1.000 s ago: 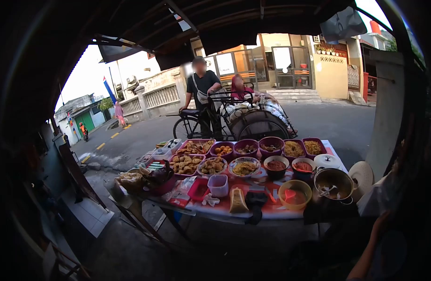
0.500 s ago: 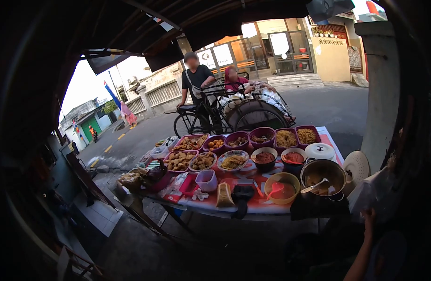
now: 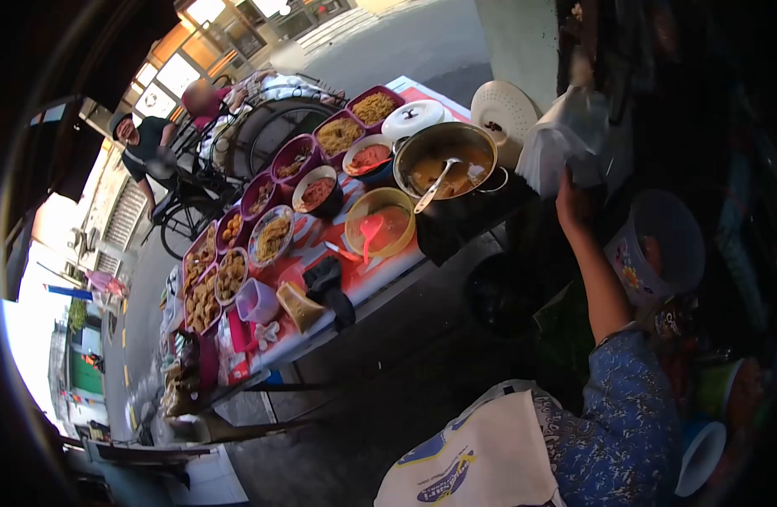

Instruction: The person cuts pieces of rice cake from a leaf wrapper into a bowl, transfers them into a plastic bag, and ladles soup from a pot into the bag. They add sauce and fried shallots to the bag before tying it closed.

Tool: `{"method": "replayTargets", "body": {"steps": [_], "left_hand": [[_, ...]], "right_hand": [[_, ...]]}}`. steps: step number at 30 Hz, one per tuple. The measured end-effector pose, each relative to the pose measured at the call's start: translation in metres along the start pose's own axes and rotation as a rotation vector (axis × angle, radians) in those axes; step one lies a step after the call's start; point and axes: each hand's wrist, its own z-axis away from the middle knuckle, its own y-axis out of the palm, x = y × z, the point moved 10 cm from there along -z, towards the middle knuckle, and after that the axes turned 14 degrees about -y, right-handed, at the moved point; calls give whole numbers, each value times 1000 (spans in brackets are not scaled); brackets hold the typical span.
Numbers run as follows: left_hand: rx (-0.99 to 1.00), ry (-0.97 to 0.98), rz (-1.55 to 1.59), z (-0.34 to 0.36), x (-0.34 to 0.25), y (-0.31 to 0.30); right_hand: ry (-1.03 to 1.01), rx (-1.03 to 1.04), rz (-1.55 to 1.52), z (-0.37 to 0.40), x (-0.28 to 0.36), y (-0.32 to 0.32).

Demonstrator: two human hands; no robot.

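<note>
My right hand [image 3: 572, 205] reaches up from a blue patterned sleeve [image 3: 629, 397] to the lower edge of a clear plastic bag [image 3: 562, 139]. Its fingers look closed on the bag's edge, though they are partly in shadow. Left of the bag is a pot of brown broth [image 3: 456, 156] with a ladle [image 3: 437, 184] resting in it. A yellow bowl [image 3: 355, 221] holds red sauce and a pink spoon [image 3: 370, 232]. My left hand is out of view.
Many food dishes, such as noodles [image 3: 376, 107] and fried pieces [image 3: 203, 300], fill the table. A white lid [image 3: 412, 118] and perforated white cover [image 3: 500, 110] stand near the pot. A clear container [image 3: 659, 245] is beside my arm. Beyond, two people are at a pedal cart [image 3: 296, 135].
The view has tilted and swung right, so the table slants and my sleeve and apron now show. My right hand stays by the plastic bag.
</note>
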Motion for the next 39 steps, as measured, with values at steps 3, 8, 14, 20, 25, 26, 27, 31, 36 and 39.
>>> {"method": "replayTargets", "body": {"steps": [3, 8, 14, 20, 25, 26, 27, 31, 36, 39], "left_hand": [[3, 8, -41, -18, -17, -31], [-23, 102, -127, -49, -107, -71], [-132, 1011, -594, 51, -327, -13], [286, 1147, -912, 118, -390, 99], [147, 767, -475, 53, -401, 97], [136, 678, -394, 35, -397, 93], [119, 586, -309, 16, -389, 87], [-186, 515, -357, 15, -359, 50], [-491, 23, -397, 36, -275, -15], [-606, -157, -379, 54, -249, -34]], "right_hand": [[107, 818, -421, 29, 24, 55], [-77, 1347, -526, 238, 118, 16], [-731, 1539, -1593, 269, 245, -242], [-499, 1575, -1694, 150, 186, -221], [507, 1100, -1604, 114, -26, -61], [645, 985, -1362, 125, -92, -25], [528, 590, -1099, 156, -163, 15], [687, 1257, -631, 224, -284, 76], [985, 954, -1455, 337, -255, 139], [650, 1088, -1084, 321, -264, 125]]}}
